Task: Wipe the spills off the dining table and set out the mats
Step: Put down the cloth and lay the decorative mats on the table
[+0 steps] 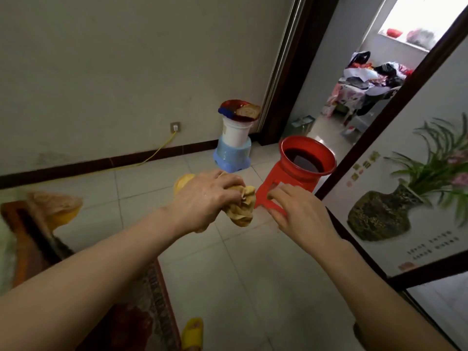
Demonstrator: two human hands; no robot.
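Left hand [205, 198] is gripping a wadded yellow cloth [243, 209]. Its fingers are curling tight over the top of the bundle while loose folds are hanging out below, toward the red stool [276, 178]. The cloth is looking soft, light and limp, possibly damp. It is probably handling best bunched in the palm as now, or opened flat under spread fingers for wiping, and it is unlikely to slip or break. Between the cloth and the red stool, the right hand [298, 214] is hovering at the stool's near edge with fingers loosely spread, gripping nothing. Whether its fingertips are touching the stool I cannot tell. On top of the red stool a red basin [307, 155] is sitting, holding dark liquid.

Far left of the red stool, the frame edge is smearing into blurred brown and orange shapes [33, 224]; whether any of this is the dining surface is not readable. A yellow patch [183, 184] is peeking out behind the left hand, too hidden to name. No mats or spills are showing anywhere. Behind and left of the red stool, a blue stool [231, 158] is carrying a white bucket [235, 134], and what is lying on top of it is hard to make out.
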